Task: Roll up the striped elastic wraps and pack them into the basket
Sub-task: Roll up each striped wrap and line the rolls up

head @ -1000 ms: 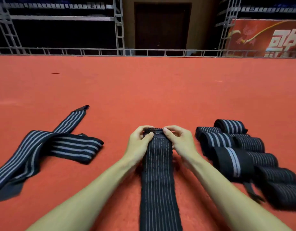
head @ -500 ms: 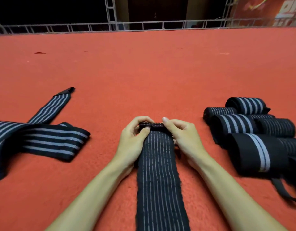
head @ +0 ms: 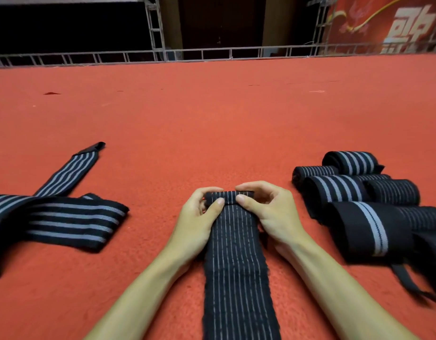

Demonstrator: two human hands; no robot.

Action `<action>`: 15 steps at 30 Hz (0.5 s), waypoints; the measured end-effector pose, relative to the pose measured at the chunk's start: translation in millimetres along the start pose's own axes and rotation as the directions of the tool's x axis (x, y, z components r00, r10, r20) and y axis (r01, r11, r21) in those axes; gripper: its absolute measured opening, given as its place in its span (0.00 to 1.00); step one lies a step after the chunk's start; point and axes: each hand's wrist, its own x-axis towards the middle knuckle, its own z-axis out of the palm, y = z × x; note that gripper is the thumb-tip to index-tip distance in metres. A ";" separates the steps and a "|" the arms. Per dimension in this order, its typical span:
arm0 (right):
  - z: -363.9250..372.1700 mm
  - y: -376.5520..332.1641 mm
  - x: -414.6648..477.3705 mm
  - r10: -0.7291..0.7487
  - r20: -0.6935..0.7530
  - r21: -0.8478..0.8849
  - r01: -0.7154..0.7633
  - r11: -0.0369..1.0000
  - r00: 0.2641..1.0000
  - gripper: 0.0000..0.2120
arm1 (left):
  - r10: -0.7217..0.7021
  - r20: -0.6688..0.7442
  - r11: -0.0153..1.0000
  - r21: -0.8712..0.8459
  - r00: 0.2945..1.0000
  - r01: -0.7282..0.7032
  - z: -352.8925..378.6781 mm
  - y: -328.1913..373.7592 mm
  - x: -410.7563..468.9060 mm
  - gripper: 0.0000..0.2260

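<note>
Your left grip (head: pixel 199 217) and right grip (head: pixel 268 212) pinch the barely started roll of the wrap (head: pixel 236 261), flat on the floor (head: pixel 212 119) | done: rolled wraps (head: pixel 334 190) piled right | to do: loose wraps (head: pixel 72 222) at left, all packing (no basket in view)

Both bare forearms are reaching in from the near edge of the carpet (head: pixel 212 123), angling toward each other. The left hand (head: pixel 199 217) is resting on its outer side, fingers curling over the far side of the rolled end of the wrap (head: pixel 236 266), thumb pressing on the near side. The right hand (head: pixel 268 212) is mirroring it, fingers arching over the roll and thumb pinching from the near side. The two thumb tips are sitting close together, not touching.
</note>
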 end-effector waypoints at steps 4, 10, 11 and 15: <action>1.5 -0.9 -0.6 0.031 0.035 0.034 -0.032 0.999 0.999 0.07 | 0.097 0.015 0.992 0.077 0.995 -0.098 -1.9 2.1 -1.7 0.07; 6.8 -5.8 -5.8 0.157 0.136 0.016 -0.161 0.987 0.978 0.20 | 0.136 -0.040 0.990 0.026 0.990 -0.135 -2.0 7.1 -1.9 0.10; 6.3 -7.7 -6.2 0.168 0.124 0.027 -0.173 0.985 0.978 0.23 | 0.133 -0.034 0.991 0.019 0.991 -0.133 -2.0 6.9 -1.8 0.11; 4.2 -9.9 -6.7 0.148 0.089 0.080 -0.155 0.985 0.985 0.12 | 0.103 -0.030 0.994 0.033 0.994 -0.102 -2.8 6.0 -2.1 0.13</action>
